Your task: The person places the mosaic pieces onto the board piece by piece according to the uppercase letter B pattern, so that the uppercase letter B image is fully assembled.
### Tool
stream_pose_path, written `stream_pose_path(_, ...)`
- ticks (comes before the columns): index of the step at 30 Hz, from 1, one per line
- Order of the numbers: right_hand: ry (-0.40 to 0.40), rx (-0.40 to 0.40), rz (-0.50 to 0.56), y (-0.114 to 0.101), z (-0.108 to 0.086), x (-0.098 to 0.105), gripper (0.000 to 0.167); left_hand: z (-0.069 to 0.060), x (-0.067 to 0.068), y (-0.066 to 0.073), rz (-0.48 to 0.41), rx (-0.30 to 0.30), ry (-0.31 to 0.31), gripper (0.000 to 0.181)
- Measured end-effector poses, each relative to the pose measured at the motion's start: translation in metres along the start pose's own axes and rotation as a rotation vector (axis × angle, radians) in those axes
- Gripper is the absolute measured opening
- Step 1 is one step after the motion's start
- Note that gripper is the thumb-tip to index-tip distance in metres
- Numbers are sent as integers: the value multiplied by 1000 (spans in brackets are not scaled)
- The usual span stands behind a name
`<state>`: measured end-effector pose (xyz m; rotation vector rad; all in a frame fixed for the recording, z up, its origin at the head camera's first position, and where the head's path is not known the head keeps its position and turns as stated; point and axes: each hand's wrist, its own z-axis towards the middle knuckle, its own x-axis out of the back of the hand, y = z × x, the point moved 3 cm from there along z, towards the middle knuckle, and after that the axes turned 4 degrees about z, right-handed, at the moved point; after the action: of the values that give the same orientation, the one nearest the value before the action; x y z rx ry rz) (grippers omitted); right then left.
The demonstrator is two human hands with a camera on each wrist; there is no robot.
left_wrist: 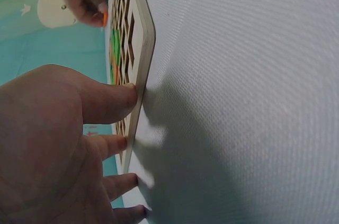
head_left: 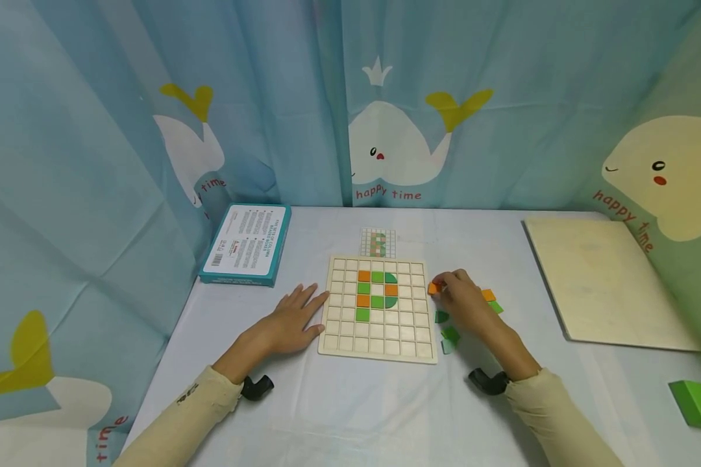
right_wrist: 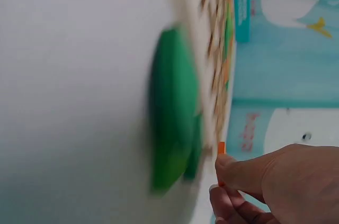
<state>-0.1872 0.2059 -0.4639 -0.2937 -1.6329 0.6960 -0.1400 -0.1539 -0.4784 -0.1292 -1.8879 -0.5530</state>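
Note:
A pale wooden grid board (head_left: 405, 337) lies mid-table, with orange, light green and dark green tiles (head_left: 377, 276) set in its cells. My left hand (head_left: 292, 321) touches the board's left edge with its fingers spread; in the left wrist view the thumb (left_wrist: 108, 102) lies against the rim. Just off the board's right edge, my right hand (head_left: 464, 298) pinches an orange tile (head_left: 434, 288) between thumb and fingers. Below that hand lie loose green tiles (head_left: 450, 335), and by the wrist another orange tile (head_left: 488, 295) and a green one show.
A printed pattern card (head_left: 378, 241) lies behind the board. To the left is a teal and white box (head_left: 246, 243). A large pale panel (head_left: 610, 282) lies at the right, and a green block (head_left: 696, 403) stands near the right edge. Whale-print curtains surround the table.

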Motion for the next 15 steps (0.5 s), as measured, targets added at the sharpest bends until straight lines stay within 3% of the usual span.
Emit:
stream_pose_path(3, -20, 38, 14, -18, -1, -6, 29, 0, 0, 0, 0, 3, 3, 70)
stream_pose_path(7, -32, 163, 1, -41, -6, -20, 25, -1, 0, 0, -1, 3, 3, 70)
stream_pose_path(15, 27, 415, -59, -72, -15, -51, 23, -1, 0, 0, -12, -3, 5, 70)
